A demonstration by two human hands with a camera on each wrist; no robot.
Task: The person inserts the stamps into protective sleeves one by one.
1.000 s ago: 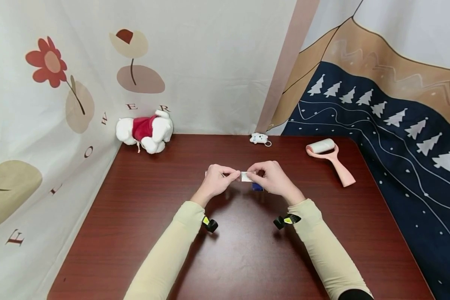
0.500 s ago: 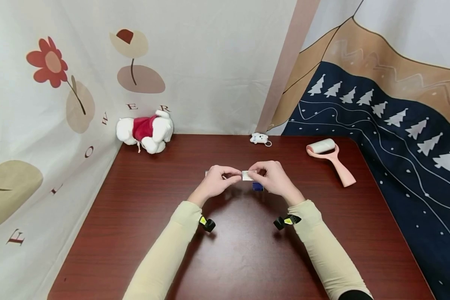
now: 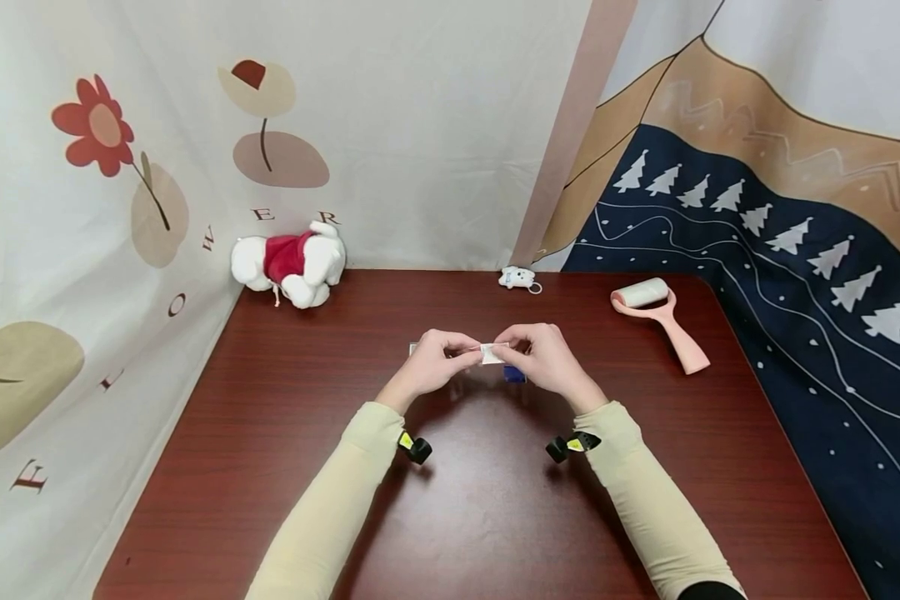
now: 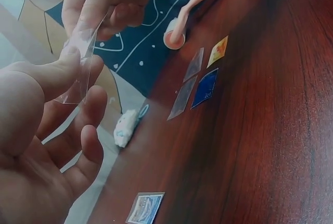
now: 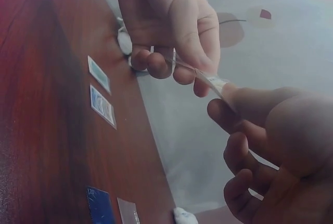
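Above the table, my left hand [image 3: 429,364] pinches a small clear plastic sleeve [image 4: 87,81] between thumb and fingers. Facing it, my right hand [image 3: 543,358] pinches a small pale, stamp-like piece of paper [image 3: 492,355] by its right side. In the right wrist view the paper's edge [image 5: 215,83] meets the sleeve at the left fingertips. Fingers hide much of both pieces. On the table beneath lie a blue stamp-like piece [image 4: 205,88], a yellow-orange one [image 4: 217,52] and two clear sleeves [image 4: 182,99]. Two more stamp-like pieces, one bluish [image 5: 102,106] and one greenish [image 5: 99,75], lie near my left hand.
A white plush toy in a red shirt [image 3: 288,258] lies at the table's back left. At the back edge sits a small white trinket with a ring [image 3: 517,277]. A pink-handled lint roller [image 3: 663,317] lies to the right. Printed cloth [image 3: 435,142] hangs behind the table.
My hands have drawn slightly closer together, and the pale paper now reaches my left fingertips. The things on the table have stayed where they were.
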